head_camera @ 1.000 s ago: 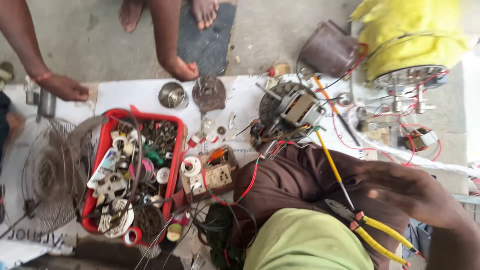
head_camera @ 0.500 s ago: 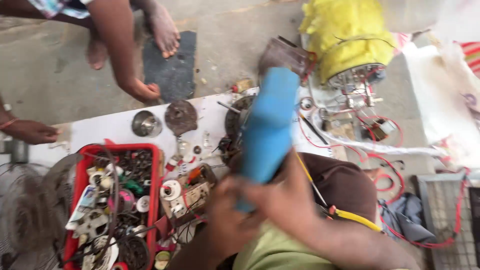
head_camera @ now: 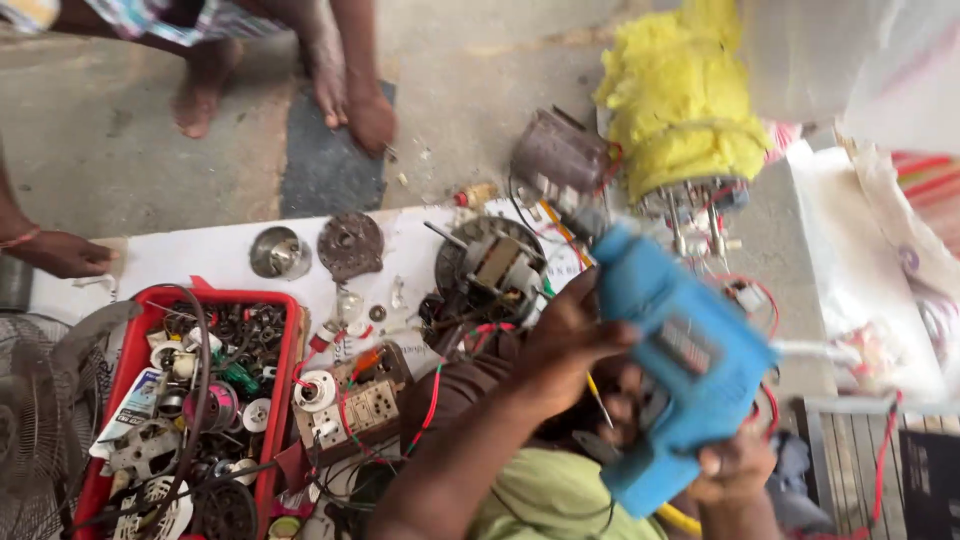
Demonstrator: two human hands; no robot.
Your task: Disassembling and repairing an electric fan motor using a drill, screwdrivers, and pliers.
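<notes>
I hold a blue electric drill [head_camera: 685, 375] with both hands, over my lap. My left hand [head_camera: 562, 348] grips its front end, beside the fan motor [head_camera: 492, 268] that lies on the white sheet [head_camera: 190, 262]. My right hand [head_camera: 735, 468] is closed around the drill's lower end near my knee. A thin screwdriver shaft [head_camera: 598, 402] and yellow plier handles [head_camera: 678, 520] show beneath the drill.
A red tray [head_camera: 282, 400] of small parts lies at the left, with a switch board [head_camera: 360, 410] and red wires beside it. A wire fan guard [head_camera: 40, 420] is far left. A yellow-wrapped motor [head_camera: 685, 110] stands at the back. Another person's feet [head_camera: 350, 95] and hand [head_camera: 60, 255] are nearby.
The blue drill came up into view and has swung right and lower, now gripped by both hands. The camera view shifted left to right. The other person's feet moved.
</notes>
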